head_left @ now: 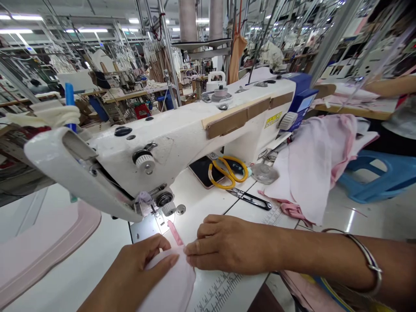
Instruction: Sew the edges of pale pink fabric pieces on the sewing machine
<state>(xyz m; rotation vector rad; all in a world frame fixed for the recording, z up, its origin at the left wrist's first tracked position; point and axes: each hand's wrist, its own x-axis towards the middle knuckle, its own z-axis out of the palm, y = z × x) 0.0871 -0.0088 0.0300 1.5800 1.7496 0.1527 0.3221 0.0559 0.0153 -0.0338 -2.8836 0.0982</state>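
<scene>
A pale pink fabric piece (172,281) lies on the white sewing table, just in front of the sewing machine (182,125). My left hand (143,264) pinches its upper edge between thumb and fingers. From the right, my right hand (224,245) grips the same fabric at its corner, fingertips pressed together. A narrow darker pink strip (175,233) runs from that corner toward the presser foot (162,218). Both hands are a short way from the needle area, which is lit. The palm sides of both hands are hidden.
Yellow-handled scissors (227,171) rest on a phone (203,171) under the machine arm, near black thread snips (251,199). Pink and white fabric pieces (308,160) hang at the right, beside a blue stool (377,173). Another pink piece (48,251) lies left. A co-worker's arm (393,85) shows far right.
</scene>
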